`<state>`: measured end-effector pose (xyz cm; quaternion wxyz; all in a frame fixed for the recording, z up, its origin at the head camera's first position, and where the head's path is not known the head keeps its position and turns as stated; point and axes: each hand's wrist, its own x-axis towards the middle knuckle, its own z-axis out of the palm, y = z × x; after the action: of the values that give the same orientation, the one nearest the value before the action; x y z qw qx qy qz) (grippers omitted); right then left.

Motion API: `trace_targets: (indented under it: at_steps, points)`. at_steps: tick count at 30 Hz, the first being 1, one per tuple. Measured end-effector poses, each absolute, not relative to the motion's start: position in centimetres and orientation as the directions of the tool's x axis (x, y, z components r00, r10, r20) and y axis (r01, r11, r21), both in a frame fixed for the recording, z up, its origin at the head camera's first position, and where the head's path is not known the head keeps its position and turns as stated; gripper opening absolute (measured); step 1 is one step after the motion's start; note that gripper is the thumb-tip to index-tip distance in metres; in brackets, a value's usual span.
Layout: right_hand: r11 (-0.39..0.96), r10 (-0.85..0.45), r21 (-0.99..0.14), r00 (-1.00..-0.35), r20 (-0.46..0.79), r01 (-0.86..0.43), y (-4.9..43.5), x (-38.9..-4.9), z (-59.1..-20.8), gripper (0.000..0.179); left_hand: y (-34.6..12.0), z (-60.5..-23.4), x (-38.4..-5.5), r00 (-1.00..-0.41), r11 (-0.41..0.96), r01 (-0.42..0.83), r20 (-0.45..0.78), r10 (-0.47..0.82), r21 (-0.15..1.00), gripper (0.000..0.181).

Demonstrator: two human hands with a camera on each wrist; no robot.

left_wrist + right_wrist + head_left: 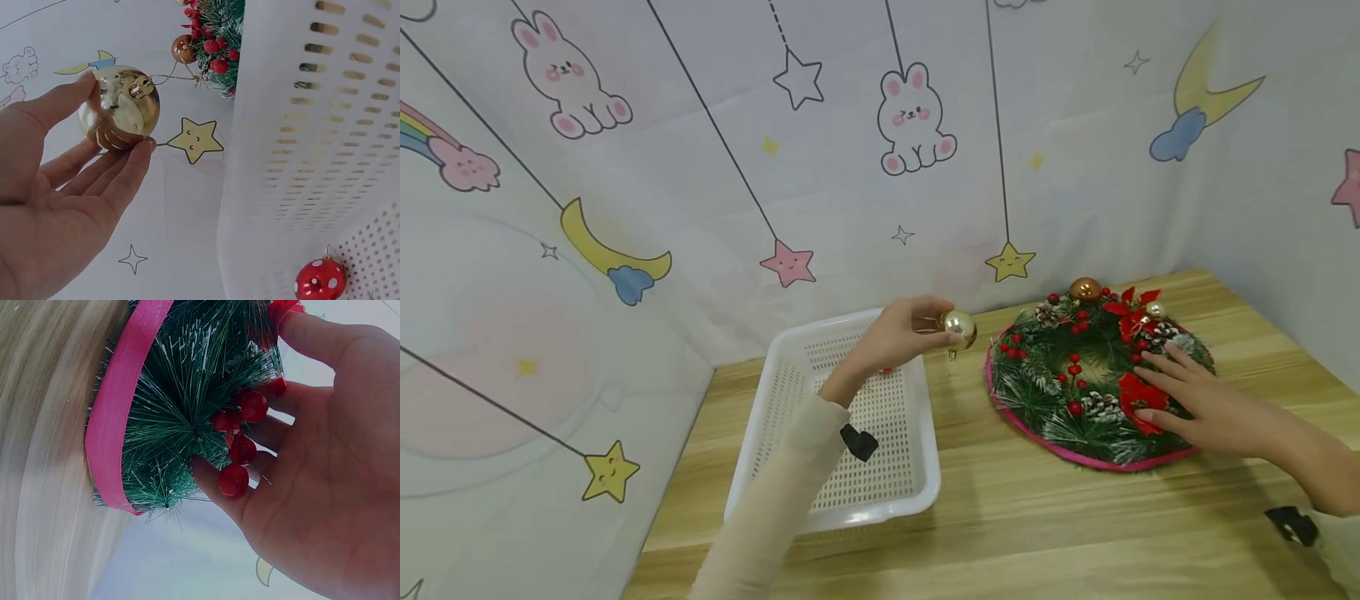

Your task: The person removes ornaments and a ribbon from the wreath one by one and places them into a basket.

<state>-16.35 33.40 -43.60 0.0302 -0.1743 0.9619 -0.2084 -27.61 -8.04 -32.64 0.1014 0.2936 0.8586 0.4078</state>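
A shiny gold bauble [961,329] is pinched between the thumb and fingers of my left hand [898,333], held up over the right side of the white basket. In the left wrist view a thin gold cord loop hangs from the cap of the bauble [122,109]. My right hand [1217,408] rests with spread fingers on the right side of a green Christmas wreath [1052,417], beside a red flower [1138,404]. Red berries [242,450] show near its fingers in the right wrist view. Pink ribbon [112,419] edges the wreath.
The white perforated basket [928,450] stands left of the wreath on the wooden table [1000,533]. Inside it lies a red bauble with white dots [320,281]. A copper bauble [1086,289] sits at the wreath's back edge. A printed cloth wall [850,192] rises behind the table.
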Motion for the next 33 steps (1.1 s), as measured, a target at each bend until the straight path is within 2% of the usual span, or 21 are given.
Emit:
trace_targets:
  at_steps: [10,18,23,33]
  points:
    - [0.841,-0.353,-0.432,-0.935,0.014,-0.324,33.6,-16.4,-43.7,0.074,-10.9,-32.7,-26.7,-0.833,0.472,0.340,0.028,0.553,0.814,0.055]
    - [0.855,-0.347,-0.410,-0.938,0.003,-0.318,33.6,-16.5,-43.6,0.075,-13.4,-33.3,-26.3,-0.854,0.481,0.238,-0.055,0.518,0.844,0.050]
    - [0.859,-0.345,-0.402,-0.939,0.002,-0.316,33.5,-16.5,-43.5,0.075,-15.0,-33.8,-26.2,-0.858,0.475,0.243,-0.041,0.513,0.846,0.044]
    - [0.851,-0.348,-0.418,-0.938,0.007,-0.319,33.5,-16.5,-43.6,0.075,-17.8,-35.0,-26.8,-0.870,0.534,0.252,-0.052,0.490,0.807,0.044]
